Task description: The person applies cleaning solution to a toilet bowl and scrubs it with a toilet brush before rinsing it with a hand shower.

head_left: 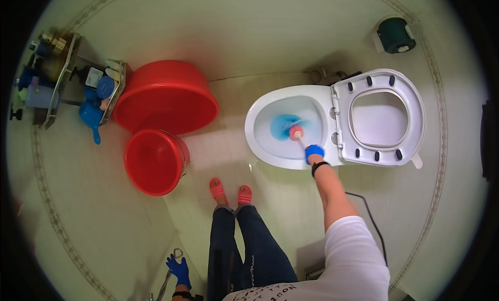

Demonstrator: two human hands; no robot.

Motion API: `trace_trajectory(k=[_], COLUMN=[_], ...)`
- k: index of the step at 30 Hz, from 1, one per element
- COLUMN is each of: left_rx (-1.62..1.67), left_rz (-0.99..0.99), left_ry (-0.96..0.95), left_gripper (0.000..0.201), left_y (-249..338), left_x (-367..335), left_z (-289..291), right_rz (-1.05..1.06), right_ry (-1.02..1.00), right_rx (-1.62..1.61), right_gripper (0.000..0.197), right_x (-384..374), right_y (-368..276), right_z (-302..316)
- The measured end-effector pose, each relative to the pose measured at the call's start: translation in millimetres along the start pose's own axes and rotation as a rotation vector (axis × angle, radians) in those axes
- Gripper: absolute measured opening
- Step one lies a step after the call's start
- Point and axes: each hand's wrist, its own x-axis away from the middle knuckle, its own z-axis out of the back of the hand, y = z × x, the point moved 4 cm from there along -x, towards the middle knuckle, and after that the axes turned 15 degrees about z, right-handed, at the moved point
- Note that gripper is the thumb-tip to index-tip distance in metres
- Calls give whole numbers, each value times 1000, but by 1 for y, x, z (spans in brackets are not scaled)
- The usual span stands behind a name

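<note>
My right hand (314, 153), in a blue glove, is closed round the pale handle of a toilet brush (296, 133). The brush's pink head is inside the white toilet bowl (254, 145), beside a pool of blue liquid (282, 126). Both the seat and lid (414, 100) are raised. Low on the left, my left hand (179, 271), also blue-gloved, is open with its fingers apart. Close by it is a metal hose (165, 286) along the wall; whether the hand touches it I cannot tell.
A large red basin (166, 121) leans against the far wall, with a red bucket (153, 163) before it. Corner shelves (67, 72) at the far left carry several bottles, and a blue dipper (91, 115) hangs there. A green roll holder (396, 35) is on the wall.
</note>
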Motion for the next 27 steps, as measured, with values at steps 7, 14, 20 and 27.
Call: trace_trajectory(k=[7,14,20,27], left_rx=[-53,52,62,35], left_rz=[83,-29,-129,-163], left_ry=[-108,-69,-118,-59], left_gripper=[67,68,68,67], left_y=[52,87,161,178], left_x=[-23,-69,-85,-103], left_z=[25,73,106,141], right_rz=[-363,-369,-422,-349], right_ry=[67,230,180,92], right_rx=[-672,-559,-442,-243], right_gripper=[48,60,52,43], right_x=[-42,69,114,119], right_y=[30,-4,-11,-23], right_z=[-41,27,4,25])
